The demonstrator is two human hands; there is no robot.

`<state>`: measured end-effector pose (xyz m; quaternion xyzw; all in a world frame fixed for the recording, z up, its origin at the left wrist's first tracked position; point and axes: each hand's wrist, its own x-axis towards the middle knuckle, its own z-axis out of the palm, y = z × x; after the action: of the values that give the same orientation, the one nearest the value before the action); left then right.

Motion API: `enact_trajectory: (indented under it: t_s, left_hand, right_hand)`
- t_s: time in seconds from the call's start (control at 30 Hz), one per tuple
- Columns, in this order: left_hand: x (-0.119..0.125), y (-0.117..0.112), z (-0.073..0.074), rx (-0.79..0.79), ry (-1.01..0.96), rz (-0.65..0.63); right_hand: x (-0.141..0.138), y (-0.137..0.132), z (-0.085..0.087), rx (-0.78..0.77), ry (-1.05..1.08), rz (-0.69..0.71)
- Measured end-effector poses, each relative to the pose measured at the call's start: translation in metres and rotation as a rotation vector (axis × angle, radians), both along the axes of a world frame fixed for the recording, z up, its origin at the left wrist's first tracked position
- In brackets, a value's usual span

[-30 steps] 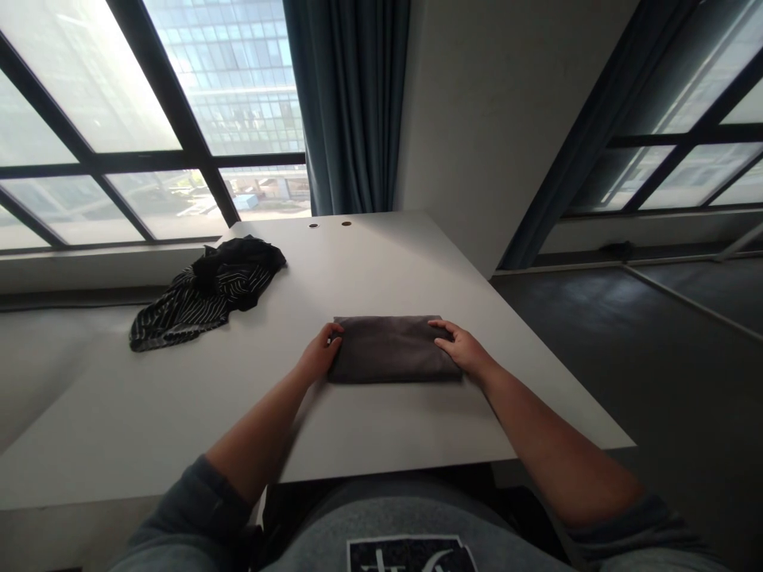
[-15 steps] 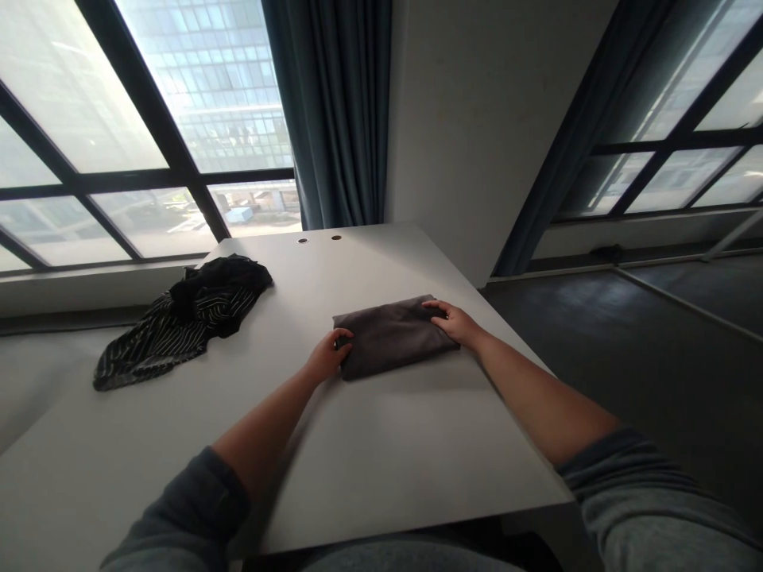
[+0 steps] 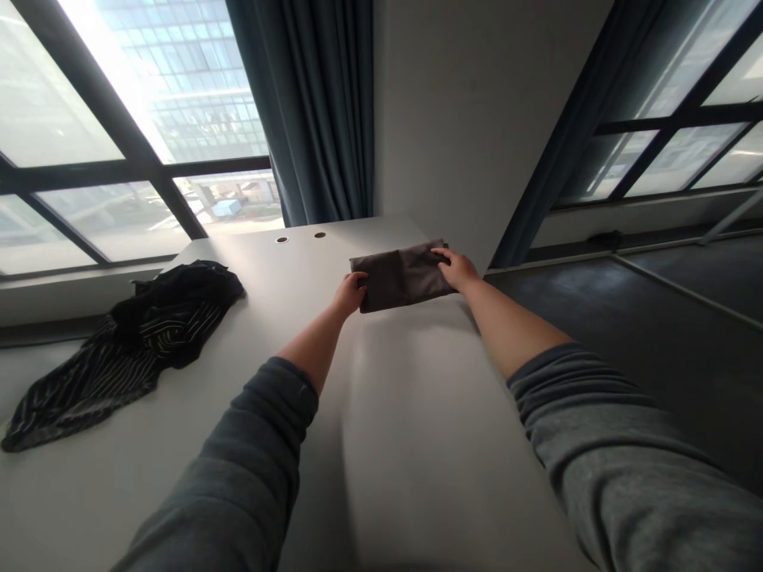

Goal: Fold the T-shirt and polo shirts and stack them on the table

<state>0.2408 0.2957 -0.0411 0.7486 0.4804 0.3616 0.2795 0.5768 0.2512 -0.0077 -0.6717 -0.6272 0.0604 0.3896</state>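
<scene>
Folded dark grey cloth bundle (image 3: pixel 402 276), soft and probably light, lies near the far edge of the white counter (image 3: pixel 298 278). Left hand (image 3: pixel 351 294) and right hand (image 3: pixel 458 268) sit at its ends, the likely hold points; cannot tell if either grip pinches.

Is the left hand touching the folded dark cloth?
Touching: the head view shows the left hand with its fingers lying over the left end of the folded dark cloth, with no gap between them.

A crumpled black striped garment (image 3: pixel 125 349) is heaped on the white surface (image 3: pixel 411 477) at lower left; a blue-grey curtain (image 3: pixel 301 103) is hung beside a large window (image 3: pixel 160 87) at upper left.
</scene>
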Motion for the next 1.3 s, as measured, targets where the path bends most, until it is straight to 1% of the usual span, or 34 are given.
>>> enact_trajectory:
  t_s: [0.07, 0.13, 0.2, 0.3, 0.37, 0.43, 0.5, 0.57, 0.63, 0.7, 0.73, 0.8, 0.87, 0.93, 1.0, 1.1, 1.2, 1.3]
  left_hand:
    - [0.010, 0.011, -0.009, -0.007, 0.006, -0.015]
    - [0.016, 0.019, -0.019, -0.014, 0.015, -0.020]
    - [0.019, 0.024, -0.030, -0.021, 0.025, -0.018]
    - [0.018, 0.027, -0.044, -0.025, 0.039, -0.012]
    - [0.017, 0.026, -0.051, -0.024, 0.044, -0.004]
    - [0.015, 0.023, -0.054, -0.010, 0.068, 0.006]
    - [0.011, 0.015, -0.054, 0.037, 0.114, 0.014]
    - [0.006, 0.005, -0.052, 0.125, 0.177, -0.016]
    - [0.000, -0.007, -0.048, 0.227, 0.251, -0.106]
    - [-0.006, -0.018, -0.046, 0.307, 0.332, -0.221]
    - [-0.009, -0.022, -0.045, 0.328, 0.367, -0.261]
    - [-0.015, -0.028, -0.044, 0.331, 0.422, -0.286]
    - [-0.020, -0.031, -0.043, 0.308, 0.475, -0.262]
    - [-0.027, -0.034, -0.044, 0.284, 0.526, -0.230]
    - [-0.036, -0.037, -0.045, 0.266, 0.566, -0.197]
    - [-0.052, -0.043, -0.046, 0.250, 0.616, -0.182]
    - [-0.073, -0.052, -0.046, 0.238, 0.664, -0.194]
    - [-0.097, -0.063, -0.045, 0.229, 0.692, -0.181]
  right_hand:
    - [0.005, 0.013, -0.006, -0.013, -0.040, -0.019]
    - [0.008, 0.024, -0.016, -0.040, -0.077, -0.028]
    - [0.009, 0.030, -0.029, -0.077, -0.109, -0.033]
    - [0.009, 0.031, -0.052, -0.150, -0.147, -0.063]
    - [0.010, 0.029, -0.064, -0.201, -0.156, -0.126]
    - [0.013, 0.027, -0.072, -0.234, -0.140, -0.223]
    - [0.013, 0.026, -0.071, -0.234, -0.126, -0.307]
    - [0.007, 0.027, -0.065, -0.196, -0.170, -0.336]
    - [-0.011, 0.028, -0.055, -0.142, -0.266, -0.304]
    - [-0.040, 0.027, -0.046, -0.118, -0.358, -0.234]
    - [-0.057, 0.026, -0.043, -0.129, -0.392, -0.185]
    - [-0.091, 0.021, -0.043, -0.179, -0.429, -0.089]
    - [-0.118, 0.015, -0.049, -0.291, -0.436, -0.028]
    - [-0.134, 0.008, -0.059, -0.385, -0.446, -0.007]
    - [-0.139, 0.001, -0.071, -0.385, -0.466, -0.009]
    - [-0.135, -0.007, -0.082, -0.303, -0.476, -0.015]
    - [-0.134, -0.019, -0.085, -0.192, -0.476, -0.019]
    - [-0.140, -0.041, -0.084, -0.073, -0.485, 0.022]
